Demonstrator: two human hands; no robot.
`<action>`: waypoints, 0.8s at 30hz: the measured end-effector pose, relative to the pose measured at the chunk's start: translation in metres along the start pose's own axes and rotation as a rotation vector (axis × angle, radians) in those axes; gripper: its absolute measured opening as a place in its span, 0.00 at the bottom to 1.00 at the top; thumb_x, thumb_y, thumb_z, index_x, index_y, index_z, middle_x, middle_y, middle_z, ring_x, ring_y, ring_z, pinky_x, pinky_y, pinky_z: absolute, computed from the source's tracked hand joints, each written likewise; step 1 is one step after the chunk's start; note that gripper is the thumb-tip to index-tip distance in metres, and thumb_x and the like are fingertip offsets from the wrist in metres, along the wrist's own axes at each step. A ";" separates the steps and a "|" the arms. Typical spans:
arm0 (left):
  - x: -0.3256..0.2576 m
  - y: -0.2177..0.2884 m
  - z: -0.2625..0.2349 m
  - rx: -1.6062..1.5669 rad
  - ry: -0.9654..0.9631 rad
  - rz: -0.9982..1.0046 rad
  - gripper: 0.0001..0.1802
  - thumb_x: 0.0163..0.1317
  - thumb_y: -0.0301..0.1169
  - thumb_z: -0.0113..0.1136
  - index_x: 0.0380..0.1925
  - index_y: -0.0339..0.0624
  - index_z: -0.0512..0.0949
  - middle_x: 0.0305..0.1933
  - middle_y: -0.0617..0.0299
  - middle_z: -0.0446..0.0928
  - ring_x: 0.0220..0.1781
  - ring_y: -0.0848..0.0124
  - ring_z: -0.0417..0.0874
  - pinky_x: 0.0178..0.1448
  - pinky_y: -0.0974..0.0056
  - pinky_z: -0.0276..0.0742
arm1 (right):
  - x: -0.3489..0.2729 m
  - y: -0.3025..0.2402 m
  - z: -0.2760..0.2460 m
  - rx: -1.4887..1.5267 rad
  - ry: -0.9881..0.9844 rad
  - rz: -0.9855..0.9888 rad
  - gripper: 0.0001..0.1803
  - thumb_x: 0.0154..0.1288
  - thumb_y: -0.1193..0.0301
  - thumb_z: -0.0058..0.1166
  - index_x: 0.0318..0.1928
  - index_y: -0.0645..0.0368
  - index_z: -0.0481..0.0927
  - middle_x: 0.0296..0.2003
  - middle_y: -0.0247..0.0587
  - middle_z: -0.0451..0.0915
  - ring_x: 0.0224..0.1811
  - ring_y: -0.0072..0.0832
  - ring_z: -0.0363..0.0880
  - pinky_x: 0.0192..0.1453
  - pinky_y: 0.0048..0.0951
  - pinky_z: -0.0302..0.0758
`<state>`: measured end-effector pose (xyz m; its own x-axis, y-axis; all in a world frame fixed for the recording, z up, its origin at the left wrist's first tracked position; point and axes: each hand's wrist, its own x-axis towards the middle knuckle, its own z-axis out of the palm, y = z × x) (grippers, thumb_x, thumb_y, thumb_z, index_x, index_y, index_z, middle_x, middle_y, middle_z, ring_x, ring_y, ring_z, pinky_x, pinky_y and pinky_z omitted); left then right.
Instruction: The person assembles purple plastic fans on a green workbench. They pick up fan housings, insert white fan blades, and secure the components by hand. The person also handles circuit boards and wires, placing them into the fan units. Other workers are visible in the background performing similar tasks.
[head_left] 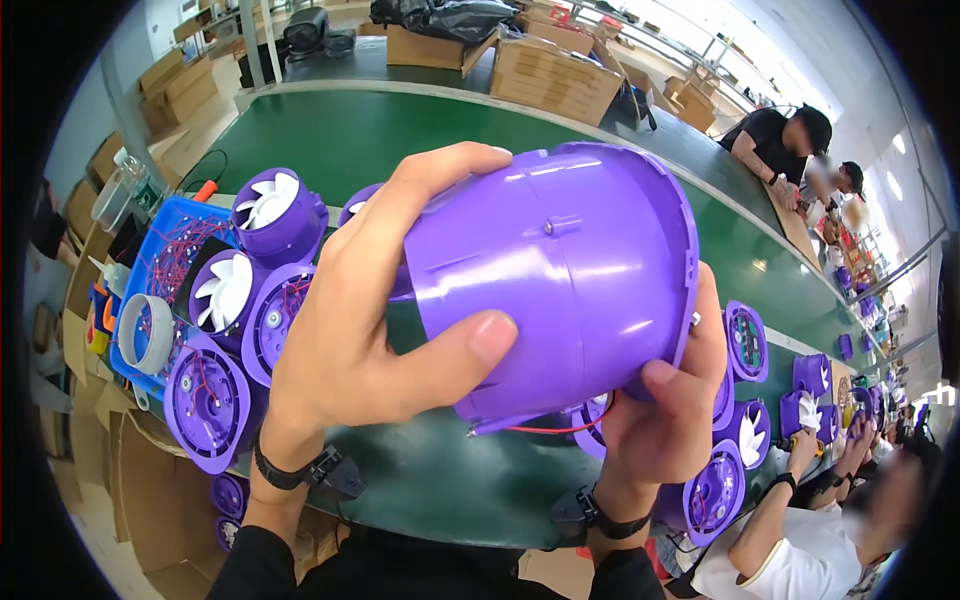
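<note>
A glossy purple plastic housing (570, 280), shaped like a rounded shell, is held up close in the middle of the view. My left hand (350, 320) wraps its left side, thumb on the front face and fingers over the top. At the lower right rim, my right hand (675, 410) grips it between thumb and fingers. A small metal screw (696, 319) shows at the right rim beside my right fingers. Below the housing a red wire (550, 431) hangs out. The inside of the housing is turned away from me.
Purple units with white fan blades (268, 200) and purple round covers (207, 400) stand on the left. A blue tray (165, 225) holds red wires and a white ring (146, 334). More purple parts (715, 490) lie right, near a co-worker (800, 540). Cardboard boxes (553, 78) sit beyond the green belt (330, 125).
</note>
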<state>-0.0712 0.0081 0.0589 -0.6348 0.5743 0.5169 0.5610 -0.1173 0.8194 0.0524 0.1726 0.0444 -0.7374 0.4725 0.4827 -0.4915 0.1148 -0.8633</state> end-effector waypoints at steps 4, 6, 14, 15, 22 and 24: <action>0.000 0.000 -0.001 -0.005 0.009 -0.027 0.55 0.54 0.69 0.59 0.67 0.31 0.67 0.60 0.47 0.73 0.64 0.59 0.75 0.69 0.58 0.67 | 0.001 0.000 -0.004 0.059 -0.114 -0.007 0.40 0.63 0.59 0.48 0.68 0.79 0.62 0.57 0.56 0.76 0.58 0.36 0.79 0.63 0.28 0.72; 0.001 -0.002 0.000 -0.007 0.012 -0.031 0.56 0.54 0.70 0.59 0.67 0.31 0.67 0.60 0.47 0.74 0.64 0.59 0.76 0.69 0.58 0.67 | 0.001 0.000 -0.001 0.066 -0.089 -0.014 0.39 0.66 0.58 0.46 0.67 0.79 0.62 0.57 0.56 0.76 0.58 0.36 0.79 0.63 0.28 0.71; 0.000 -0.001 0.000 0.017 0.046 -0.003 0.59 0.53 0.74 0.58 0.67 0.30 0.67 0.60 0.47 0.74 0.64 0.60 0.76 0.68 0.58 0.69 | 0.003 -0.005 0.005 -0.142 -0.038 -0.106 0.32 0.73 0.54 0.43 0.59 0.75 0.69 0.46 0.47 0.78 0.47 0.27 0.78 0.52 0.23 0.70; 0.000 -0.002 0.000 0.023 0.050 0.006 0.59 0.53 0.74 0.58 0.67 0.30 0.67 0.60 0.47 0.74 0.64 0.60 0.76 0.68 0.58 0.69 | 0.003 -0.007 0.006 -0.157 -0.033 -0.108 0.31 0.73 0.54 0.43 0.58 0.75 0.70 0.45 0.46 0.78 0.45 0.26 0.77 0.51 0.22 0.70; 0.001 -0.003 0.005 -0.002 0.024 -0.014 0.59 0.53 0.73 0.58 0.67 0.30 0.66 0.61 0.46 0.73 0.64 0.59 0.76 0.68 0.58 0.69 | 0.000 -0.001 -0.002 0.002 -0.042 -0.074 0.36 0.66 0.57 0.42 0.62 0.80 0.69 0.51 0.55 0.79 0.54 0.34 0.79 0.59 0.28 0.72; 0.001 -0.003 0.005 -0.014 0.024 -0.030 0.59 0.53 0.73 0.58 0.67 0.30 0.66 0.61 0.46 0.73 0.64 0.59 0.76 0.68 0.58 0.68 | -0.001 0.000 -0.003 0.066 -0.063 -0.070 0.40 0.64 0.57 0.42 0.65 0.82 0.66 0.56 0.60 0.78 0.58 0.39 0.79 0.64 0.31 0.71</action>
<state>-0.0712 0.0133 0.0558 -0.6639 0.5581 0.4978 0.5343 -0.1118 0.8379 0.0550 0.1750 0.0434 -0.7268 0.4089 0.5519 -0.5709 0.0871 -0.8164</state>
